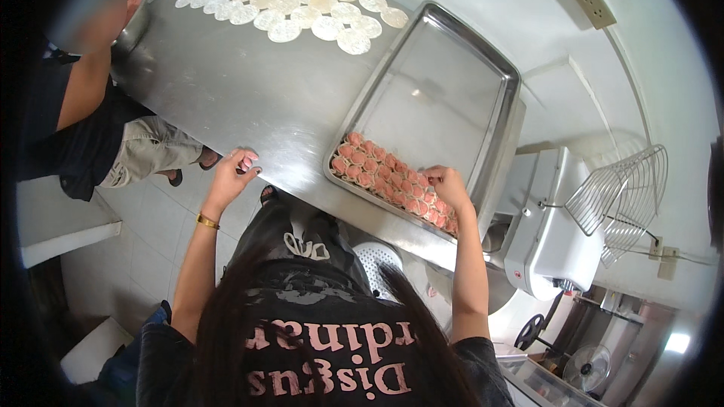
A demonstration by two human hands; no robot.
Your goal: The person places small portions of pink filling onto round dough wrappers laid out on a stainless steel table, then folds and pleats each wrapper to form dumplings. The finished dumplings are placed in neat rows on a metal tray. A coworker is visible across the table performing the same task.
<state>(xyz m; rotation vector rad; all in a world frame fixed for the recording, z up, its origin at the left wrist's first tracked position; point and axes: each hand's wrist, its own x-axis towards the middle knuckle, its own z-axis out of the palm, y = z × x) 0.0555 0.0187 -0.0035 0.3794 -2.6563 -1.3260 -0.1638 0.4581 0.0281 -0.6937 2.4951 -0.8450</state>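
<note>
A large metal tray [422, 90] lies on the steel table. Rows of open-topped dumplings [377, 169] with pink filling and pale wrappers sit packed along its near end. My right hand [446, 182] is at the back edge of these rows, its fingertips pinched round a dumpling that they partly hide. Off the table's front edge, to the left of the tray, hovers my left hand [238, 167], loosely curled with thumb and fingers apart and nothing seen in it. Round pale wrappers [309, 15] are spread at the far side, several of them topped with pink filling.
Another person [83, 105] stands at the left by a metal bowl [134, 26]. A white machine [550, 218] with a wire guard [622, 200] stands to the right of the table [249, 90]. Below the table edge is a perforated white stool or basket [375, 265].
</note>
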